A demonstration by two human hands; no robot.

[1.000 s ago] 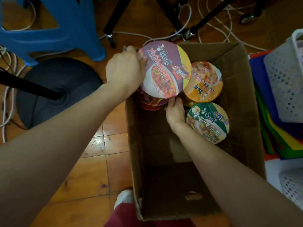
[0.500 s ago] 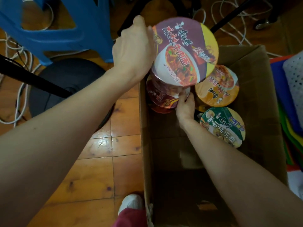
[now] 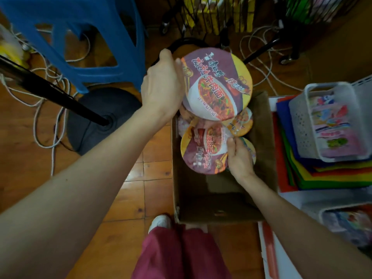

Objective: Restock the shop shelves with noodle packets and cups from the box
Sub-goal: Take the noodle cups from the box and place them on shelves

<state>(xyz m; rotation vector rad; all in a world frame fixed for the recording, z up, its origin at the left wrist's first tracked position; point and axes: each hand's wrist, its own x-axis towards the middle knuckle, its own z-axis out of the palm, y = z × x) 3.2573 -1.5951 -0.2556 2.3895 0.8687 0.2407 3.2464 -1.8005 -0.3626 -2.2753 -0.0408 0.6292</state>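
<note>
My left hand [image 3: 161,88] grips the side of a purple-lidded noodle cup [image 3: 216,83], held up above the far end of the cardboard box [image 3: 263,141]. My right hand [image 3: 239,159] grips a second purple-lidded cup [image 3: 203,151], raised over the box's middle. Below them an orange-lidded cup [image 3: 242,123] sits in the box, and a green-lidded cup [image 3: 251,151] shows only as a sliver behind my right hand. The near half of the box floor is bare cardboard.
A blue plastic stool [image 3: 84,37] and a black stand base [image 3: 100,119] with white cables are on the wooden floor to the left. White baskets [image 3: 322,125] of packets on coloured folders sit right. Wire racks [image 3: 221,15] stand beyond the box.
My left hand has lifted its purple cup higher, clear of the box. My right hand has taken hold of the second purple cup and raised it off the box floor.
</note>
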